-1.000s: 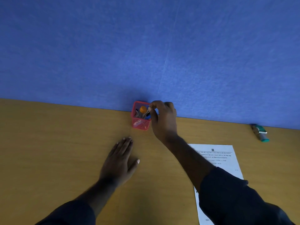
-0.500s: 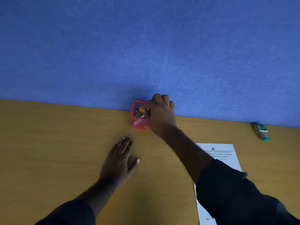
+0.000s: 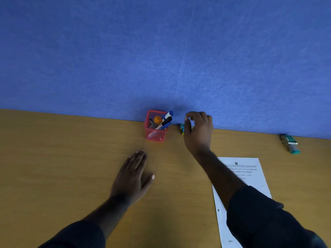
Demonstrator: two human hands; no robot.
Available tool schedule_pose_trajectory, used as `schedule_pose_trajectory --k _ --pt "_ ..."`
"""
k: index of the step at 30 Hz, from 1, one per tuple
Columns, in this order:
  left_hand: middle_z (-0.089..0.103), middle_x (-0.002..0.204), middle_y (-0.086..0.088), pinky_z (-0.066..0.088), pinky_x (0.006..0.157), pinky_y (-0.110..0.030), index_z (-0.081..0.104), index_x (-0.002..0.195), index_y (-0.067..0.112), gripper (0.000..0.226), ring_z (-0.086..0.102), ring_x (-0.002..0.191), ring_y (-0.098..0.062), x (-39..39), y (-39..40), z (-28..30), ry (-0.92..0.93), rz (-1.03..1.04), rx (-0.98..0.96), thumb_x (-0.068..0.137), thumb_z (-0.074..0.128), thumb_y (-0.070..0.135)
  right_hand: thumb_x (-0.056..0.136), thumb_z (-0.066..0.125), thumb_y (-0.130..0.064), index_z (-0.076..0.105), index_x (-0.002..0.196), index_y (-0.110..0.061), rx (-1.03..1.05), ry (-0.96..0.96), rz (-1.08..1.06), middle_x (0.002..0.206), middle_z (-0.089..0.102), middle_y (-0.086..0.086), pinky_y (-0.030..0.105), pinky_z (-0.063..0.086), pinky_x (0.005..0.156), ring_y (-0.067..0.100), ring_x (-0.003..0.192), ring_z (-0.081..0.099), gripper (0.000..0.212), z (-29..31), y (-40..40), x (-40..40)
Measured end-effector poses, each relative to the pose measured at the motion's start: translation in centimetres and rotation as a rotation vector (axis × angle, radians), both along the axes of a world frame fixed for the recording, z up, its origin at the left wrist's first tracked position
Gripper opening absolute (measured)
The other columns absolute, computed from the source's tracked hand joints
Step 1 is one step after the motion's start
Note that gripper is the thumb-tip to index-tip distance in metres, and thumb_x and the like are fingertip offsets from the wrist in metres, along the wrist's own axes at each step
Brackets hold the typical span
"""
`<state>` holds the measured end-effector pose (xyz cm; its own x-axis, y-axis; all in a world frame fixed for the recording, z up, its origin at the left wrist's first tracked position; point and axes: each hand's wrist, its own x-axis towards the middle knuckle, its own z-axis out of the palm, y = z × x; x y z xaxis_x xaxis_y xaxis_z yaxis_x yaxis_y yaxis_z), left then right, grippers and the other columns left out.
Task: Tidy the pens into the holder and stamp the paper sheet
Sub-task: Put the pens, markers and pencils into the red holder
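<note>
A red mesh pen holder stands at the back of the wooden desk, against the blue wall. Several pens and markers stick out of it, among them an orange-capped one. My right hand hovers just right of the holder with fingers curled and apart, holding nothing. A small teal and yellow object peeks out behind its thumb. My left hand lies flat and open on the desk. A printed paper sheet lies at the right, partly under my right sleeve. A green stamp lies on its side at the far right.
The blue partition wall closes off the back edge of the desk. Bare wood stretches across the left half and between the holder and the sheet.
My right hand has let go of the pens in the holder and moved right, uncovering the markers. The left hand has stayed put.
</note>
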<state>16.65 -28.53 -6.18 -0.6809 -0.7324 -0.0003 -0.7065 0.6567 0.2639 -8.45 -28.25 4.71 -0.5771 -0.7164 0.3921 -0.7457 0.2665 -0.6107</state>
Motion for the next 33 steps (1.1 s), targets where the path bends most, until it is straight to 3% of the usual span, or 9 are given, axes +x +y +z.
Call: schedule_pose_trajectory --k 4,9,17,22,29,33 --pt "0.016 0.168 0.0 0.017 0.126 -0.037 0.021 0.158 0.014 0.079 0.012 0.155 -0.015 0.1 0.0 -0.1 -0.008 -0.002 0.001 0.097 0.03 0.063 0.088 0.057 -0.007 0.067 0.106 -0.01 0.131 -0.079 -0.07 0.103 0.064 0.011 0.045 0.046 0.082 0.034 0.101 0.053 0.021 -2.3 0.9 -1.9" --pt "0.022 0.166 -0.001 0.02 0.124 -0.039 0.028 0.156 0.011 0.077 0.019 0.154 -0.017 0.0 0.0 0.1 0.019 -0.003 -0.004 0.097 0.037 0.06 0.085 0.056 -0.002 0.06 0.122 -0.007 0.306 -0.112 0.006 0.12 0.059 0.014 0.044 0.047 0.09 0.033 0.113 0.05 0.037 -4.2 1.3 -2.5" --pt "0.021 0.166 -0.001 0.023 0.125 -0.041 0.028 0.156 0.011 0.076 0.015 0.155 -0.016 0.1 0.0 0.2 0.023 -0.003 -0.006 0.098 0.037 0.059 0.085 0.06 -0.012 0.039 0.142 -0.011 0.486 -0.072 0.104 0.14 0.045 0.012 0.045 0.043 0.1 0.033 0.125 0.043 0.06 -5.7 0.4 -2.5" --pt "0.021 0.166 -0.002 0.023 0.125 -0.041 0.027 0.156 0.012 0.076 0.015 0.155 -0.017 0.0 0.0 0.1 0.02 0.0 0.0 0.098 0.038 0.059 0.088 0.062 -0.03 0.039 0.142 -0.016 0.567 -0.015 0.138 0.137 0.047 0.013 0.044 0.044 0.098 0.034 0.124 0.042 0.06 -5.9 -1.1 -2.5" --pt "0.02 0.167 0.0 0.019 0.125 -0.039 0.026 0.156 0.012 0.076 0.014 0.155 -0.016 0.0 0.0 0.2 0.023 0.003 0.004 0.098 0.037 0.059 0.086 0.059 -0.017 0.049 0.131 -0.014 0.561 -0.014 0.156 0.125 0.052 0.012 0.041 0.049 0.087 0.032 0.116 0.046 0.046 -6.2 -1.1 -1.6" --pt "0.017 0.167 0.001 0.016 0.126 -0.037 0.024 0.157 0.013 0.077 0.012 0.155 -0.015 0.1 0.1 0.2 0.014 0.005 0.002 0.098 0.034 0.061 0.084 0.061 -0.017 0.047 0.131 -0.014 0.548 -0.001 0.155 0.125 0.057 0.01 0.04 0.049 0.083 0.03 0.113 0.048 0.049 -6.4 -0.5 -0.5"
